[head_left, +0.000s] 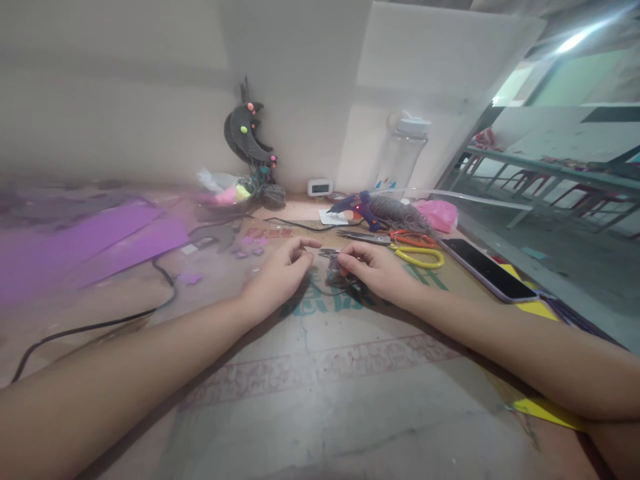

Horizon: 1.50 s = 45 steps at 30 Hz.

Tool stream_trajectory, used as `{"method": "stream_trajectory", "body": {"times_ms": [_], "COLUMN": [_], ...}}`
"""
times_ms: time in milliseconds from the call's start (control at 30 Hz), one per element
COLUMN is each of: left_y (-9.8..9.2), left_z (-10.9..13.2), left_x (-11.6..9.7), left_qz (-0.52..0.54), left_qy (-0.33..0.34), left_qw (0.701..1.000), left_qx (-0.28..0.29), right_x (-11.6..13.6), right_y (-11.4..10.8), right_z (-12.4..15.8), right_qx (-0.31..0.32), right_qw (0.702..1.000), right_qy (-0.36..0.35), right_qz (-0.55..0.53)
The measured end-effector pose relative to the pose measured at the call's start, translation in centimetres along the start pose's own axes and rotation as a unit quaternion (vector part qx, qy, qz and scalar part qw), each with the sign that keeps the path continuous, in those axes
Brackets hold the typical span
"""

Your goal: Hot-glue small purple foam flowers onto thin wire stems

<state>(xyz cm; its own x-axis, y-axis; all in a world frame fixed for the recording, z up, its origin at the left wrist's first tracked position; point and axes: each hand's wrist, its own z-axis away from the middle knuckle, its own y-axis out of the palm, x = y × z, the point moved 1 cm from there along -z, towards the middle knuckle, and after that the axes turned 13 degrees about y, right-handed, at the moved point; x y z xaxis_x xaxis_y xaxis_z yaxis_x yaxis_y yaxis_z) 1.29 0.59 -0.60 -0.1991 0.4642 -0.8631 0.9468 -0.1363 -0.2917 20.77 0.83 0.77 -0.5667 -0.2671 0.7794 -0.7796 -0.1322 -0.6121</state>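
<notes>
Beyond hands [286, 268] [376, 268]: bowl [236, 204] holding pink, yellow bits [226, 195].

i can slide straight back over the table top [320, 413]. ahead, the blue glue gun [361, 208] and gray yarn [395, 211] block me. beside my right hand [373, 267], yellow handles [423, 264] get in the way, then a phone [489, 270].

Table [120, 300]: printed cardboard [320, 400] on top; purple sheets [135, 245], black cable [100, 324], white clock [320, 188].

Slim bare forearms [165, 367], bare left grip [286, 268], bare right grip [376, 268]
</notes>
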Motion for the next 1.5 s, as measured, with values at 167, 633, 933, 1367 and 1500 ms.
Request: {"method": "stream_trajectory", "body": {"times_ms": [167, 633, 933, 1367, 1500], "left_y": [0.0, 0.4, 0.8, -0.1, 0.4], "left_z": [-0.1, 0.4, 0.8, 2.2, 1.8], "left_x": [-0.3, 0.0, -0.2, -4.2, -2.3], "left_qz": [-0.004, -0.094, -0.263, -0.032, -0.237], "left_qy": [0.014, 0.045, 0.119, 0.091, 0.163], "left_qw": [1.0, 0.993, 0.929, 0.917, 0.895], "left_qx": [-0.004, 0.049, 0.232, 0.387, 0.34], "right_x": [0.2, 0.0, -0.7, -3.8, -3.9], "right_y": [0.0, 0.0, -0.1, -2.3, -2.2], "right_z": [0.1, 0.1, -0.4, -3.9, -3.9], "right_qx": [-0.001, 0.03, 0.146, 0.045, 0.048], "right_qw": [1.0, 0.994, 0.983, 0.988, 0.988], "right_qy": [0.001, 0.019, 0.04, 0.063, 0.056], "right_qz": [0.0, -0.103, -0.106, -0.136, -0.136]}}
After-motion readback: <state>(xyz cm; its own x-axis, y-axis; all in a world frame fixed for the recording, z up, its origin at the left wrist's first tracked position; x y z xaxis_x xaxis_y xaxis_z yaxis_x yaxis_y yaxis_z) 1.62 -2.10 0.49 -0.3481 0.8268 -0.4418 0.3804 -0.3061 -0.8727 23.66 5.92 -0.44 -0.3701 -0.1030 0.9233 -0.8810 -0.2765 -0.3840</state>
